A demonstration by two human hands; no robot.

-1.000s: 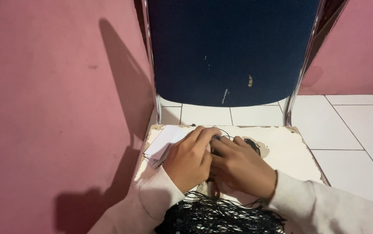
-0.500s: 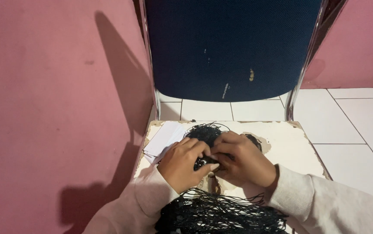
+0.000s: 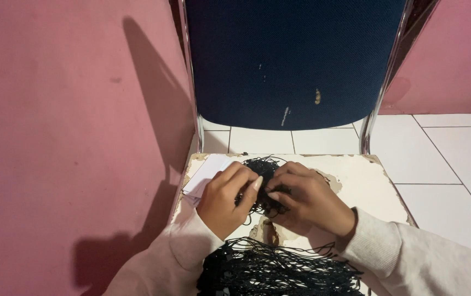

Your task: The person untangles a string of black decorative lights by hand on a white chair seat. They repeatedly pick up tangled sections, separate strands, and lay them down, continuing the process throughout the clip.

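Observation:
A tangled clump of thin black strings (image 3: 263, 170) lies on the worn whitish chair seat (image 3: 356, 175). My left hand (image 3: 222, 200) and my right hand (image 3: 306, 200) meet over it, fingertips pinching strands between them. Under my left hand sits a small stack of white paper cards (image 3: 205, 175). A larger heap of black strings (image 3: 279, 268) spreads between my forearms at the near edge. Both arms wear cream sleeves.
The chair's dark blue backrest (image 3: 296, 60) on chrome tubes (image 3: 191, 82) rises straight ahead. A pink wall (image 3: 65, 137) runs close on the left. White floor tiles (image 3: 443, 159) show to the right of the seat.
The black clump has come out from under my hands and now shows above my fingers. My hands have parted slightly and shifted toward me.

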